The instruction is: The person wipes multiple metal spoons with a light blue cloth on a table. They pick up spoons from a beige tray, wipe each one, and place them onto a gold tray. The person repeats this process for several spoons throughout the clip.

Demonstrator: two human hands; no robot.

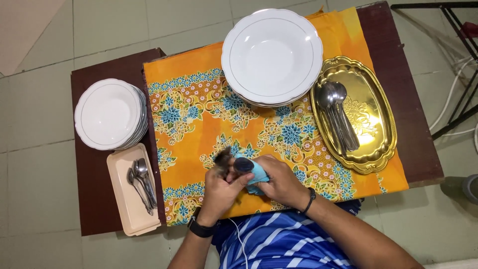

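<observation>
My left hand (219,189) holds a spoon (242,165) whose dark bowl shows just above my fingers; part of it is blurred. My right hand (280,182) presses a light blue cloth (257,174) around that spoon. Both hands meet over the near edge of the orange flowered tablecloth (199,114). To the right, a gold oval tray (371,112) carries several spoons (338,117). On the left, a beige rectangular tray (122,199) holds several more spoons (141,182).
A stack of large white plates (271,55) stands at the far middle of the table. A smaller stack of white plates (109,114) sits on a lower dark table (92,199) at the left. A black metal frame (460,65) and cables lie on the floor to the right.
</observation>
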